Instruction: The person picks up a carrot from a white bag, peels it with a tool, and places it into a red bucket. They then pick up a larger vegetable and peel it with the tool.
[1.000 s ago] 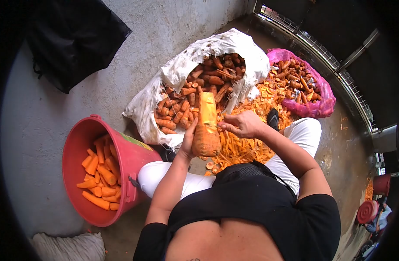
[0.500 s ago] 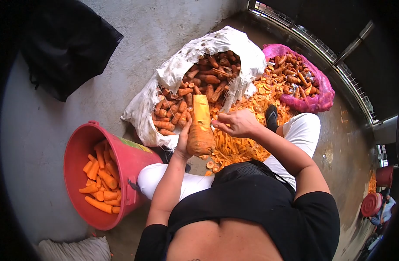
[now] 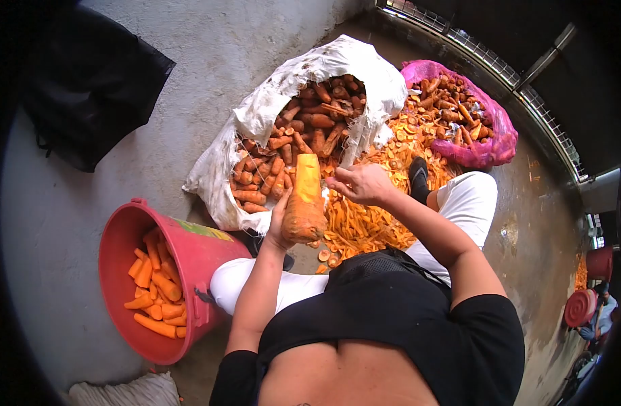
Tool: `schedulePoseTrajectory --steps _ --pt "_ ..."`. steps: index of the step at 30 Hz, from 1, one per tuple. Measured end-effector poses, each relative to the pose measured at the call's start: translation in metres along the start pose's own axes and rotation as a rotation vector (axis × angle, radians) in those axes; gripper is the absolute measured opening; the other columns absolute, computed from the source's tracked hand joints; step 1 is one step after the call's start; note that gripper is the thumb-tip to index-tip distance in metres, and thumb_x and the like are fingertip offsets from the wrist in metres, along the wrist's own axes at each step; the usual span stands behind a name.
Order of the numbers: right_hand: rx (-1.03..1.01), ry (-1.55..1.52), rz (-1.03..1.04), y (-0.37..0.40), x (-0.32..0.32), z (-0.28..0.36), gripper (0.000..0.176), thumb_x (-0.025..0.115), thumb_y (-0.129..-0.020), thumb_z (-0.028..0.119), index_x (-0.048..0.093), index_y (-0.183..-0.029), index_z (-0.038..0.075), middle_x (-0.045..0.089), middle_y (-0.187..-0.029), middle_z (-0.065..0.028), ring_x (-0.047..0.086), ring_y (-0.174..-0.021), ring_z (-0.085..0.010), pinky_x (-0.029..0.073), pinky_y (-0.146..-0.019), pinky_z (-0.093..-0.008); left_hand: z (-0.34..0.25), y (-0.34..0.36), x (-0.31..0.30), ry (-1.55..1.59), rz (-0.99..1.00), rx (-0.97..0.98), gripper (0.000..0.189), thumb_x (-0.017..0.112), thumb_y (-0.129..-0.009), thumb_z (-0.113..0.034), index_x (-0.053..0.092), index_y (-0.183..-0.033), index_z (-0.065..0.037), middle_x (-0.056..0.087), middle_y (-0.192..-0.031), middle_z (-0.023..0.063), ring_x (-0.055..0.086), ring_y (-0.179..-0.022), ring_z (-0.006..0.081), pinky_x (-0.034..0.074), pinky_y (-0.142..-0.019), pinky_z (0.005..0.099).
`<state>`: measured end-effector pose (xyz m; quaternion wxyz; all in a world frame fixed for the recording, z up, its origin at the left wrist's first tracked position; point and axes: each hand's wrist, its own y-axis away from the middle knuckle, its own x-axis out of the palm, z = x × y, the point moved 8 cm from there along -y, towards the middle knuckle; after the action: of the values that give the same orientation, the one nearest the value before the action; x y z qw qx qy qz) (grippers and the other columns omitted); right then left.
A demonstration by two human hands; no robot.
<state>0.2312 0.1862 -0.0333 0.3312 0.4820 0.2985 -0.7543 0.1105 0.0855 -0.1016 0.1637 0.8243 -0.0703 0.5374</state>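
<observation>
A thick carrot point(image 3: 305, 215) stands nearly upright in my left hand point(image 3: 277, 224), whose fingers wrap its left side. Its upper part is peeled to bright yellow-orange; the lower, wider end keeps its rough brownish skin. Just right of the carrot, my right hand point(image 3: 362, 184) is closed with thumb and fingers pinched together. I cannot tell what is in that pinch. Behind the carrot, a torn white sack point(image 3: 256, 115) lies open, full of unpeeled carrots point(image 3: 262, 177). Orange peelings point(image 3: 361, 227) are heaped on the floor below my right hand.
At left, a tilted red bucket point(image 3: 209, 260) holds peeled carrots point(image 3: 163, 287). A pink sack point(image 3: 503, 139) of carrot pieces lies beyond the peelings. Black cloth point(image 3: 90, 81) hangs on the wall point(image 3: 209, 40). Another person point(image 3: 601, 318) is at far right beside red containers.
My right hand has drawn slightly away from the carrot, leaving a wider gap. The carrot is turned a little, showing a different side of its peeled part. The whole view has shifted slightly.
</observation>
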Motion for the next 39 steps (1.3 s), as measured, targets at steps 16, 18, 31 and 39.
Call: schedulePoseTrajectory --steps 16,18,31,39 --pt "-0.060 0.050 -0.016 0.002 0.033 -0.022 0.040 0.050 -0.094 0.054 0.065 -0.091 0.017 0.060 -0.061 -0.0116 0.061 -0.054 -0.0333 0.046 -0.047 -0.0440 0.007 -0.004 -0.018 -0.044 -0.109 -0.116 0.049 0.034 -0.103 -0.038 0.050 -0.129 0.001 0.063 -0.114 0.0167 0.067 -0.095 0.0253 0.057 -0.083 0.0395" --pt "-0.048 0.045 -0.006 -0.001 0.037 -0.023 0.041 0.049 -0.094 0.054 0.066 -0.093 0.017 0.060 -0.060 -0.0117 0.061 -0.054 -0.0333 0.047 -0.047 -0.0438 0.004 -0.004 -0.017 -0.046 -0.093 -0.107 0.050 0.034 -0.102 -0.038 0.049 -0.129 0.002 0.063 -0.114 0.0177 0.067 -0.096 0.0258 0.057 -0.084 0.0397" --pt "0.347 0.019 0.210 -0.010 0.072 -0.086 0.052 0.033 -0.096 0.065 0.060 -0.115 0.024 0.066 -0.076 -0.0129 0.064 -0.062 -0.0240 0.050 -0.051 -0.0369 0.006 -0.002 -0.024 -0.013 -0.164 -0.145 0.048 0.035 -0.102 -0.036 0.050 -0.129 0.000 0.064 -0.114 0.0185 0.068 -0.094 0.0265 0.057 -0.084 0.0408" --pt "0.712 -0.544 -0.024 0.033 0.015 -0.171 0.074 0.031 -0.096 0.066 0.060 -0.107 -0.002 0.067 -0.102 -0.0179 0.064 -0.069 -0.0251 0.052 -0.068 -0.0432 0.016 -0.006 -0.041 -0.238 -0.261 -0.118 0.060 0.046 -0.098 -0.051 0.046 -0.135 -0.004 0.063 -0.118 0.0154 0.067 -0.100 0.0252 0.058 -0.083 0.0427"
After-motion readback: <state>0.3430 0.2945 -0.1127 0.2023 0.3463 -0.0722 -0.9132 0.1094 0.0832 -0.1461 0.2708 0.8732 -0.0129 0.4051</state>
